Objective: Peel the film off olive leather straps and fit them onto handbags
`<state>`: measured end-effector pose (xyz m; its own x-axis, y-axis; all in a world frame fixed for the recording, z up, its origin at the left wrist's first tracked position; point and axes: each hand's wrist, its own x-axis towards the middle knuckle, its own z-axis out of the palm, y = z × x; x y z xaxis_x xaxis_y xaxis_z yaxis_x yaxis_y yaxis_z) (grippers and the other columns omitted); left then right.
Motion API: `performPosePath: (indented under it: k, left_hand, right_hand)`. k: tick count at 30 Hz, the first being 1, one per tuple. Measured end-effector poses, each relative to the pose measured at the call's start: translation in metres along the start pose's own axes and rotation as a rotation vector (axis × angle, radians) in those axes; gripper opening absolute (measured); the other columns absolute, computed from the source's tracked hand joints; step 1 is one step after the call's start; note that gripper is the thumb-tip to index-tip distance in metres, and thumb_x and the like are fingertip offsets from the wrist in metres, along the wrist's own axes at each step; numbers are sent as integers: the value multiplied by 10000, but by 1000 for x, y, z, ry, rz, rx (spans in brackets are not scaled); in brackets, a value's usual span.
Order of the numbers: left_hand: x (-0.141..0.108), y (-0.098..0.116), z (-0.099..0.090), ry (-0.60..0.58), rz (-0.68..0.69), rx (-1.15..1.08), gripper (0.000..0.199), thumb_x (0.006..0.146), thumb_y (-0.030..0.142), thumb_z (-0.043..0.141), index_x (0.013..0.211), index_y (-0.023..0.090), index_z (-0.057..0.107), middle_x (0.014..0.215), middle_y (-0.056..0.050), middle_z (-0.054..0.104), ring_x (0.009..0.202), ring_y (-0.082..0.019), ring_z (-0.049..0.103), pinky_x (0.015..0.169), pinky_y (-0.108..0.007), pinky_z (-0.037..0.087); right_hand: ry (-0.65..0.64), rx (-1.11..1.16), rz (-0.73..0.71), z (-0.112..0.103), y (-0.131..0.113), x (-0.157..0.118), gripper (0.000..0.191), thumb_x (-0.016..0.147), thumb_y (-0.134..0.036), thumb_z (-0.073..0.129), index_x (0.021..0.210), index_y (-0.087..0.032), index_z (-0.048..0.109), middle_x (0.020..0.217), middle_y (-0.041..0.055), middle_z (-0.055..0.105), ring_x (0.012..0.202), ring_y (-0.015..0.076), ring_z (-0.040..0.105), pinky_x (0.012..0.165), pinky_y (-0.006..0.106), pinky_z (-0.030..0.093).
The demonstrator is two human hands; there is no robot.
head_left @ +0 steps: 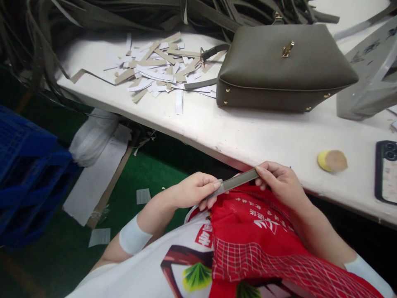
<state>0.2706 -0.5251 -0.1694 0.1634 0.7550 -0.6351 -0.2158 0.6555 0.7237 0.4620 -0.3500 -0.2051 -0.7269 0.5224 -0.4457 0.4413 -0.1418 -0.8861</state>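
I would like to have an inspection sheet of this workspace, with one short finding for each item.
Surface: long white table; small dark marks near the front edge.
Job's things: narrow flat olive-grey strap, held in front of the table; boxy dark olive handbag with gold-coloured clasp, lying with its base facing the camera.
Clutter: loose pile of white and tan strips beside the handbag; heap of long dark straps at the back; round yellow-and-tan piece and phone in patterned case toward the right.
Grips: left grip and right grip, both bare hands, pinch the olive-grey strap.
Cables: nothing seen for certain.
Surroundings: blue plastic stack at the left; green floor with scattered translucent pieces.
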Motion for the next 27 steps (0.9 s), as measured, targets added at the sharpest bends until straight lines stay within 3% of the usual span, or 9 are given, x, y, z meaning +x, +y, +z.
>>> performPosePath:
  k: [13,27]
  left_hand:
    - [-8,15,5,-22,3,11,432,918,524,461,703,155,528,600,9,571,436,-60,464,434,-168,357]
    - [-11,11,6,-49,12,-5,448,931,529,448,711,146,529,616,-2,583,452,-60,468,451,-165,374]
  right_hand:
    - [65,15,-109,-4,2,-6,311,881,-484,608,755,-200,631,572,4,624,468,107,533,473,214,446]
    - [74,30,-185,-2,-4,-10,287,895,-427,610,740,-186,632,568,-8,628,463,85,534,465,175,443]
